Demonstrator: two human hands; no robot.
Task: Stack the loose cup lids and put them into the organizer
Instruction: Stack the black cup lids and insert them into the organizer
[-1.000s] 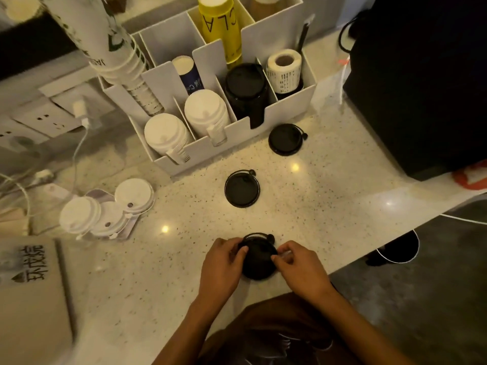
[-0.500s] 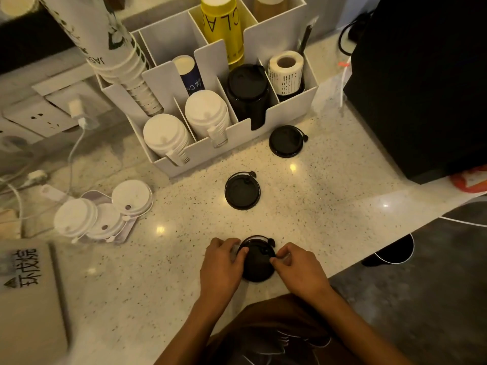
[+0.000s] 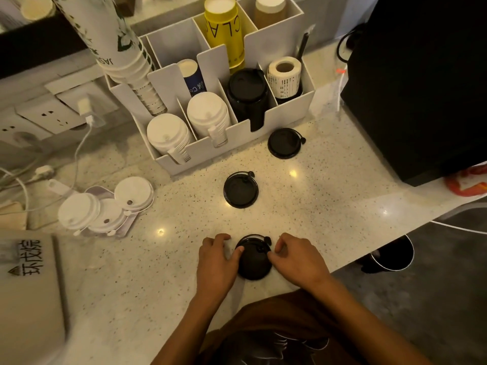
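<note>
A black cup lid (image 3: 253, 259) lies at the near edge of the speckled counter (image 3: 329, 196). My left hand (image 3: 216, 262) pinches its left rim and my right hand (image 3: 297, 259) pinches its right rim. Two more black lids lie loose: one in the middle (image 3: 240, 190), one by the organizer's front (image 3: 284, 143). Three white lids (image 3: 105, 206) sit in a cluster at the left. The white organizer (image 3: 290, 111) holds two stacks of white lids (image 3: 208, 114) and a stack of black lids (image 3: 247, 93).
Paper cups, a yellow tube and a label roll (image 3: 284, 76) fill the organizer's other slots. A large black machine (image 3: 421, 83) stands at the right. Wall sockets and white charging cables (image 3: 79, 143) lie at the left, a box with printed characters (image 3: 29, 285) at the near left.
Both hands stay on the near black lid. The fingers have spread slightly apart along its rim; the lid has not left the counter.
</note>
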